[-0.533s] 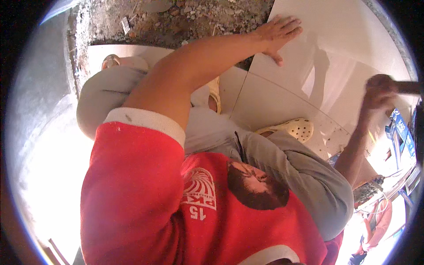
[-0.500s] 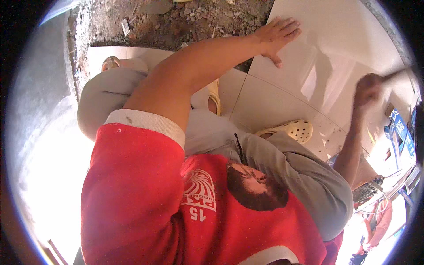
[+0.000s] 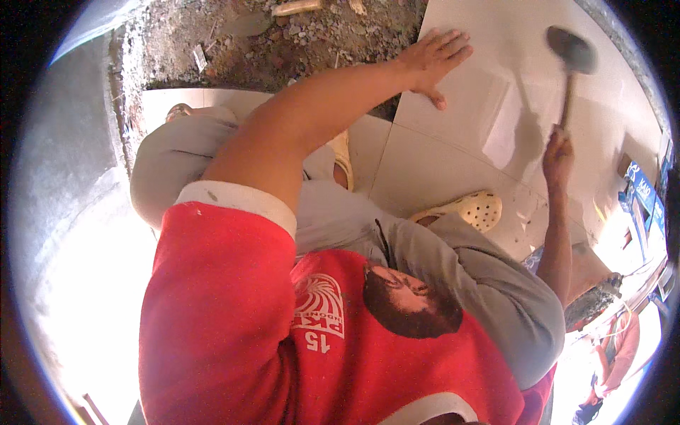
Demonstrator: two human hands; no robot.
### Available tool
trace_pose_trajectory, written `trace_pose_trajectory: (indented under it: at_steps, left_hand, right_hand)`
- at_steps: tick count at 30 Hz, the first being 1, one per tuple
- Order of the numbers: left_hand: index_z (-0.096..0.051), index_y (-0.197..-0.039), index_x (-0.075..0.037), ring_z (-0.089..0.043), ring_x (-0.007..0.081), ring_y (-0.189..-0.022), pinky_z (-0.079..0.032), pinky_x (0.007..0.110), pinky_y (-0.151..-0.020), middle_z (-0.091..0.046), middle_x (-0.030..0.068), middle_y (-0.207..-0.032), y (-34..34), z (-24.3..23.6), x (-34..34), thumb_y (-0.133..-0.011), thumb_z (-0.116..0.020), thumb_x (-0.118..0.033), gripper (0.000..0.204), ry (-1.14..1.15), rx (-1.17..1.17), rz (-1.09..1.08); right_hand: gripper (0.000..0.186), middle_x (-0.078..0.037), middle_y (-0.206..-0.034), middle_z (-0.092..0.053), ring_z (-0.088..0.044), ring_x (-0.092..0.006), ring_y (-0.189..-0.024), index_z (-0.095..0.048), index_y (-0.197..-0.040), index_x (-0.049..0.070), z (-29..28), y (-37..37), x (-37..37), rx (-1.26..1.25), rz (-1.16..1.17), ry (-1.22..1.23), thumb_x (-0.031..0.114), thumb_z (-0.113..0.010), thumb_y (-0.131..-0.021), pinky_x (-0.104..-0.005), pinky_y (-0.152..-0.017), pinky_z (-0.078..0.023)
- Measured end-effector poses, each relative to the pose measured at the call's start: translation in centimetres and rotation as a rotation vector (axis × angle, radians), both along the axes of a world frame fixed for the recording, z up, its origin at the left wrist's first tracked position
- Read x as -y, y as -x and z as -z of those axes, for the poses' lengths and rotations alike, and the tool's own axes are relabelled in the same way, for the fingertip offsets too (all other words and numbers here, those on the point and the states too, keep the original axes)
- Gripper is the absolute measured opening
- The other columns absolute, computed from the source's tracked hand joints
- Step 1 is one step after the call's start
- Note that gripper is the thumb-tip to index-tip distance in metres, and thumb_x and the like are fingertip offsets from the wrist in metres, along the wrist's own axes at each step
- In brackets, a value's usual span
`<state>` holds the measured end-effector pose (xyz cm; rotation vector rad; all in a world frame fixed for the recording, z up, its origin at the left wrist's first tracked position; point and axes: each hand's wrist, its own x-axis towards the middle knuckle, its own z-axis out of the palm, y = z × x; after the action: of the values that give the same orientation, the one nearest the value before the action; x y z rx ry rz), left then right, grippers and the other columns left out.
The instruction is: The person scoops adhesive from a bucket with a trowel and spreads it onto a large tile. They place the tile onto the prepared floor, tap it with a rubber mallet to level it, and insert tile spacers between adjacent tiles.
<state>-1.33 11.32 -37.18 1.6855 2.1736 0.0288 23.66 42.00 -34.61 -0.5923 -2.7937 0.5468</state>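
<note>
My left hand [image 3: 433, 65] lies with spread fingers on a large pale floor tile [image 3: 482, 35], close to its left edge beside the bare rubble. In my right hand [image 3: 559, 150] is the handle of a mallet [image 3: 572, 49], its dark round head raised over the far right part of the same tile. The mallet head is slightly blurred, and its shadow falls on the tile. My right fingers wrap round the lower end of the handle.
Bare soil with stone rubble [image 3: 312, 39] stretches along the far left, a short yellowish piece [image 3: 296, 8] on it. More tiles lie under my yellow clogs [image 3: 478, 210]. Blue-and-white cardboard [image 3: 643, 190] and clutter stand at the right; a grey wall [image 3: 74, 134] rises at the left.
The mallet has swung from pointing off to the right to pointing away from me over the tile. My right hand has moved slightly left and nearer. My left hand stays on the tile.
</note>
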Motion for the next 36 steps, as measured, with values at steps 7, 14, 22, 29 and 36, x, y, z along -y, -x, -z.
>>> trace_pose_trajectory:
  at_steps: [7, 14, 22, 29, 36]
  left_hand:
    - [-0.017, -0.162, -0.005, -0.008, 0.0372, -0.158, -0.012, 0.055, -0.127, -0.011, 0.0195, -0.170, 0.3, 1.2, 0.0, -0.059, -0.083, -0.071, 0.139, 0.014, -0.011, 0.041]
    - [-0.016, -0.163, -0.006, -0.009, 0.0373, -0.158, -0.014, 0.055, -0.127, -0.013, 0.0185, -0.170, 0.1, 2.5, 0.4, -0.060, -0.080, -0.074, 0.138, -0.133, -0.025, 0.029]
    - [-0.017, -0.162, -0.005, -0.008, 0.0372, -0.158, -0.013, 0.055, -0.127, -0.012, 0.0188, -0.170, 0.0, 1.9, 0.6, -0.060, -0.081, -0.073, 0.139, -0.169, 0.063, 0.023]
    - [-0.017, -0.162, -0.004, -0.004, 0.0463, -0.156, -0.007, 0.068, -0.122, -0.009, 0.0237, -0.170, -2.8, 0.0, -0.2, -0.060, -0.082, -0.073, 0.140, -0.048, -0.037, 0.066]
    - [-0.014, -0.163, -0.005, 0.000, 0.0447, -0.157, -0.004, 0.072, -0.120, -0.006, 0.0207, -0.171, -9.0, -2.0, -0.5, -0.061, -0.085, -0.067, 0.139, 0.085, 0.007, 0.161]
  right_hand:
    - [0.035, -0.001, -0.083, -0.059, -0.057, -0.0112, -0.072, -0.065, -0.107, 0.003, 0.0, -1.4, -1.7, -0.008, 0.189, 0.483, 0.036, -0.054, -0.107, -0.0280, -0.065, -0.047]
    - [0.037, -0.003, -0.073, -0.056, -0.056, -0.0144, -0.069, -0.066, -0.108, 0.002, -2.8, -1.2, 2.7, -0.089, 0.101, 0.131, 0.032, -0.045, -0.111, -0.0333, -0.063, -0.049]
    - [0.036, -0.023, -0.089, -0.064, -0.064, -0.0359, -0.078, -0.065, -0.112, -0.001, -0.9, -1.8, 4.8, 0.136, 0.164, 0.142, 0.031, -0.048, -0.108, -0.0447, -0.071, -0.051]
    - [0.049, -0.029, -0.106, -0.069, -0.067, -0.0476, -0.103, -0.064, -0.122, 0.000, 0.9, -2.6, 4.0, 0.310, 0.219, 0.332, 0.042, -0.041, -0.109, -0.0534, -0.085, -0.052]
    - [0.043, -0.021, -0.078, -0.064, -0.064, -0.0343, -0.072, -0.064, -0.111, 0.000, 2.4, -4.2, 4.9, 0.164, 0.279, 0.317, 0.040, -0.049, -0.108, -0.0451, -0.067, -0.050]
